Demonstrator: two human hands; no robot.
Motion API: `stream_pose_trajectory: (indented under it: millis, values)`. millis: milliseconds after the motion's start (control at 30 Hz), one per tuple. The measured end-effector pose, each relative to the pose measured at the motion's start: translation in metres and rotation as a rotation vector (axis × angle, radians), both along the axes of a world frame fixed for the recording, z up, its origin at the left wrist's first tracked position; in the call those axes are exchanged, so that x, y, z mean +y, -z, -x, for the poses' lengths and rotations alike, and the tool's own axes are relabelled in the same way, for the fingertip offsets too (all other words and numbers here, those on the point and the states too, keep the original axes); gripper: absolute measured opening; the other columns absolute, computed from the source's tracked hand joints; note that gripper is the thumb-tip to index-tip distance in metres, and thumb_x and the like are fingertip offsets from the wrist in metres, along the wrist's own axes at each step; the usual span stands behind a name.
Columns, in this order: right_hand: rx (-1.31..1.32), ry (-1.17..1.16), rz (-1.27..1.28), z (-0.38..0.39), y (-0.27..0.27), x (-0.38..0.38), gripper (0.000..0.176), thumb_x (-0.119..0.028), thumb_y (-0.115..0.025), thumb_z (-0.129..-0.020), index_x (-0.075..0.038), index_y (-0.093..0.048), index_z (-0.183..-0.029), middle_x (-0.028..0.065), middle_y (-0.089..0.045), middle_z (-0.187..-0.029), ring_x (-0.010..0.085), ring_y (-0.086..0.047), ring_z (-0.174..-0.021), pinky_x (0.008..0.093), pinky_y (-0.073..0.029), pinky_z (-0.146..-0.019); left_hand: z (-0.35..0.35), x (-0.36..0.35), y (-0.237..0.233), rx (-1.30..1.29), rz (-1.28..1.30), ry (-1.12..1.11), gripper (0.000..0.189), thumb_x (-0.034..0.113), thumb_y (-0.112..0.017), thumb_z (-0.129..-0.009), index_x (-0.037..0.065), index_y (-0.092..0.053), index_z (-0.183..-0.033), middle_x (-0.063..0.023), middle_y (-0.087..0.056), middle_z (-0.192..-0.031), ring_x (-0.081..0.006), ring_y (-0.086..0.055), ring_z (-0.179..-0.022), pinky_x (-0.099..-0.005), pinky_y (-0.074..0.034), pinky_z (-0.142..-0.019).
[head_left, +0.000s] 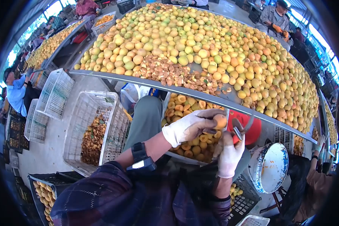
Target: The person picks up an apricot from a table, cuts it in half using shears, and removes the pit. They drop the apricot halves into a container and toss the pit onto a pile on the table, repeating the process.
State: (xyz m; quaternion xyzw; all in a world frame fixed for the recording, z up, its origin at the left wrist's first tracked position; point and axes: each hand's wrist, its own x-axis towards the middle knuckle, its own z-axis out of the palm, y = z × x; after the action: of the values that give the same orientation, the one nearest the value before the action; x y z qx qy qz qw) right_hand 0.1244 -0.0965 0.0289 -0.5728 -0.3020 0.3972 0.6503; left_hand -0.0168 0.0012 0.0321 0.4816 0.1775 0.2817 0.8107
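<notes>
My left hand (192,126), in a white work glove with soiled fingertips, pinches an orange apricot (220,121). Close beside it on the right, my gloved right hand (229,153) is closed around a small metal tool with a red handle (236,138); its working end is partly hidden by the fingers. Both hands are over a crate of halved apricots (180,107) between my knees. Just beyond them runs the metal edge of the sorting table (199,97), heaped with whole apricots (169,34). A pile of pits and scraps (169,71) lies along that edge.
At left stands a white crate (115,132) holding brown pits (94,137), with stacked white crates (55,92) farther off. A paint-worn white bucket (269,167) is at right, near a red container (248,128). Other people (17,90) sit around the tables.
</notes>
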Motion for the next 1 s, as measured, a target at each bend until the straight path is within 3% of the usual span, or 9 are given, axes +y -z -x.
stream_pose_trajectory:
  millis: [67, 100, 167, 300, 433, 500, 600, 767, 1000]
  values:
    - [-0.206, -0.156, 0.037, 0.0, -0.014, 0.0, 0.05, 0.002, -0.064, -0.081, 0.004, -0.047, -0.128, 0.0085, -0.058, -0.117, 0.0169, -0.054, -0.111, 0.029, -0.042, -0.097, 0.006, 0.001, -0.014, 0.035, -0.253, 0.028, 0.047, 0.017, -0.059, -0.087, 0.003, -0.049, -0.131, -0.0097, -0.057, -0.122, -0.0183, -0.051, -0.117, -0.0317, -0.04, -0.099]
    - [-0.209, -0.155, 0.042, 0.001, -0.014, -0.002, 0.05, 0.002, -0.064, -0.081, 0.004, -0.047, -0.128, 0.0085, -0.058, -0.117, 0.0169, -0.054, -0.111, 0.029, -0.042, -0.097, 0.007, 0.0, -0.016, 0.076, -0.511, 0.047, 0.049, 0.017, -0.061, -0.085, 0.003, -0.05, -0.13, -0.0082, -0.057, -0.121, -0.0185, -0.051, -0.115, -0.0311, -0.039, -0.099]
    - [-0.158, -0.135, -0.081, 0.006, -0.011, -0.002, 0.049, 0.002, -0.066, -0.08, 0.004, -0.048, -0.126, 0.0087, -0.058, -0.115, 0.0163, -0.057, -0.106, 0.0282, -0.045, -0.093, 0.006, -0.003, -0.007, 0.135, -0.471, -0.018, 0.05, 0.015, -0.064, -0.083, 0.001, -0.051, -0.128, -0.008, -0.058, -0.12, -0.0196, -0.053, -0.113, -0.0313, -0.04, -0.099]
    - [0.08, 0.148, -0.21, 0.034, 0.006, 0.009, 0.052, 0.001, -0.069, -0.079, 0.002, -0.045, -0.126, 0.009, -0.058, -0.111, 0.0166, -0.057, -0.103, 0.0296, -0.045, -0.092, -0.018, -0.031, 0.016, -0.237, 0.393, -0.129, 0.041, 0.022, -0.063, -0.09, 0.002, -0.051, -0.123, -0.0061, -0.06, -0.114, -0.0153, -0.058, -0.106, -0.0276, -0.046, -0.092]
    - [0.062, 0.061, -0.172, 0.032, 0.003, 0.0, 0.048, -0.009, -0.063, -0.087, 0.0, -0.041, -0.128, 0.0048, -0.059, -0.092, 0.0106, -0.059, -0.075, 0.023, -0.049, -0.067, -0.022, -0.031, 0.029, -0.398, 0.519, -0.148, 0.04, 0.026, -0.059, -0.093, 0.004, -0.05, -0.125, -0.0078, -0.06, -0.116, -0.0187, -0.059, -0.107, -0.0301, -0.048, -0.093]
    - [-0.046, -0.011, -0.098, 0.026, -0.009, -0.016, 0.042, -0.02, -0.052, -0.094, -0.004, -0.038, -0.131, 0.0011, -0.052, -0.073, 0.0035, -0.038, -0.04, 0.0183, -0.029, -0.035, -0.019, -0.024, 0.026, -0.411, 0.49, -0.169, 0.039, 0.027, -0.057, -0.093, 0.005, -0.05, -0.125, -0.0085, -0.06, -0.116, -0.0197, -0.06, -0.107, -0.0309, -0.048, -0.093]
    - [-0.131, -0.054, -0.032, 0.015, -0.011, -0.029, 0.036, -0.02, -0.049, -0.096, -0.003, -0.043, -0.127, 0.0003, -0.052, -0.072, 0.0048, -0.045, -0.046, 0.0187, -0.034, -0.042, -0.014, -0.022, 0.024, -0.458, 0.466, -0.104, 0.037, 0.029, -0.054, -0.095, 0.004, -0.052, -0.123, -0.0097, -0.062, -0.113, -0.0199, -0.061, -0.104, -0.0303, -0.049, -0.092]
    - [-0.687, -0.06, 0.061, 0.014, 0.01, -0.035, 0.026, -0.021, -0.047, -0.097, -0.002, -0.052, -0.114, 0.0127, -0.059, -0.075, 0.0233, -0.062, -0.068, 0.0311, -0.048, -0.062, -0.016, -0.033, 0.031, -0.407, 0.466, -0.104, 0.037, 0.03, -0.055, -0.095, 0.004, -0.053, -0.121, -0.0068, -0.062, -0.11, -0.0172, -0.061, -0.1, -0.0295, -0.049, -0.089]
    - [-0.756, -0.054, -0.003, 0.022, 0.003, -0.034, 0.024, -0.019, -0.051, -0.096, -0.002, -0.051, -0.113, 0.023, -0.064, -0.085, 0.043, -0.063, -0.084, 0.0392, -0.05, -0.064, -0.018, -0.044, 0.026, -0.394, 0.542, -0.125, 0.037, 0.027, -0.062, -0.092, 0.003, -0.053, -0.118, -0.0051, -0.061, -0.106, -0.0152, -0.06, -0.097, -0.0287, -0.048, -0.087]
